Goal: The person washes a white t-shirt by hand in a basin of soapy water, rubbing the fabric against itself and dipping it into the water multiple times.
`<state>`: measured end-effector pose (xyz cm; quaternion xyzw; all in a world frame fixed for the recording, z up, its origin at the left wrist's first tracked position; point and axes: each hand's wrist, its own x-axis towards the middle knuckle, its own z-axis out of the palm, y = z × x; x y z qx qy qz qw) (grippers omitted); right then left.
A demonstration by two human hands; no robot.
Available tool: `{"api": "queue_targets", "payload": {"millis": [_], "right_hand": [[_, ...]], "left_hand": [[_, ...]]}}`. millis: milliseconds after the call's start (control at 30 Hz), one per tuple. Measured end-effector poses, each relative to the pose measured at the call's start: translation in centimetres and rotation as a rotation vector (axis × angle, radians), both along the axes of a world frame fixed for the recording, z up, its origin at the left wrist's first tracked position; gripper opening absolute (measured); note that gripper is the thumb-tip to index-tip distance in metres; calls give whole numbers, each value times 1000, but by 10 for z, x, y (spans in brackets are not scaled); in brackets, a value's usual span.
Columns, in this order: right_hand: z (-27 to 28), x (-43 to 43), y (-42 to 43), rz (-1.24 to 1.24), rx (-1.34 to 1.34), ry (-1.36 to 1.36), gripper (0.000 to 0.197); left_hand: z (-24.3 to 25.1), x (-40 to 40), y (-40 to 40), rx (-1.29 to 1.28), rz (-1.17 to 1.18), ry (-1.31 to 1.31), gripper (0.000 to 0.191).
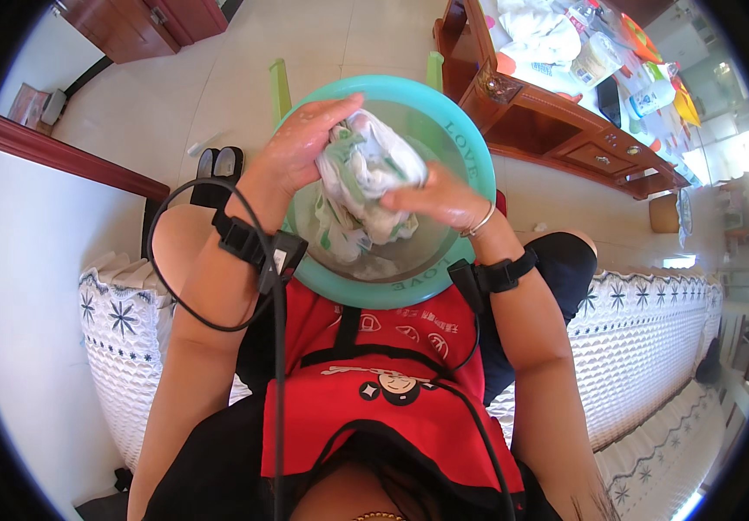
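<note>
A wet, bunched white and green cloth (365, 169) is held up between my two hands over a turquoise plastic basin (478, 195). My left hand (303, 140) presses along its left side, the fingers stretched over its top edge. On the lower right, my right hand (443, 198) grips the cloth and looks slightly blurred. The lower folds of the cloth hang down to the cloudy water (413, 264) in the basin. Wet skin shines on both hands. The basin bears printed lettering on its rim and sits close in front of my red apron (381, 404).
Behind the basin rise green stool legs (279, 88). A carved wooden coffee table (524, 124) at the right holds bottles, a phone (608, 102) and white cloth. Black slippers (218, 170) lie on the left floor. Black cables (278, 391) run from my wrist straps.
</note>
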<state>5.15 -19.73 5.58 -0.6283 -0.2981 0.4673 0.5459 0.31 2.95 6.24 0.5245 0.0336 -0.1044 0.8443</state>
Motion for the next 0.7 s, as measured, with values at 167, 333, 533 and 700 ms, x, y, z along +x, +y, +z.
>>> {"api": "queue_targets", "payload": {"millis": [167,333,533,700], "right_hand": [[-19,17,2,-451,386,407,32],[-28,28,8,-701,444,510,19],[-29,44,1,-838,483,400,19],[-27,49,0,-866,523,321,19]], "left_hand": [[-38,-5,-14,-75,21,214,47],[-62,-14,-28,97,-343,146,59],[-51,-14,-34,358,-173,49,43],[-66,-7,-23,594,9,-56,33]]}}
